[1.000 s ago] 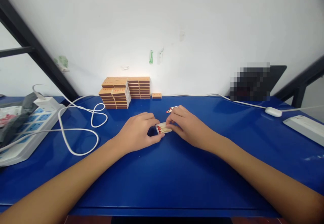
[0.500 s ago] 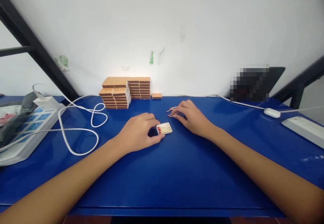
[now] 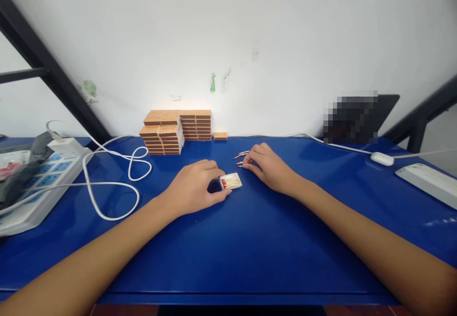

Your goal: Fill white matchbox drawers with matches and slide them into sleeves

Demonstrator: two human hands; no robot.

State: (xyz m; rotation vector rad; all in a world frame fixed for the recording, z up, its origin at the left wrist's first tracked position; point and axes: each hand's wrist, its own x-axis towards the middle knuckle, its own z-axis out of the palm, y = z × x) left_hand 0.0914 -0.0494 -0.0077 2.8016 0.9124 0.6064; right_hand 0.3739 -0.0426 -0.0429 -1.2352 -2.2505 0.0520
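Note:
Between the thumb and fingers of my left hand is a small white matchbox tray, lying on the blue table. Several red-headed matches rest inside it. To the tray's right, my right hand has its thumb and fingertips pinched together on a match at the table surface. A few more loose matches lie just beyond those fingertips, partly hidden by the fingers.
Stacked matchboxes stand against the wall, with a single matchbox beside them. White cables loop across the left side near a power strip. A dark tablet-like object leans at the back right, near a white strip.
My right fingertips have drawn closer together and moved slightly down over the loose matches. My left hand and the tray stay in place.

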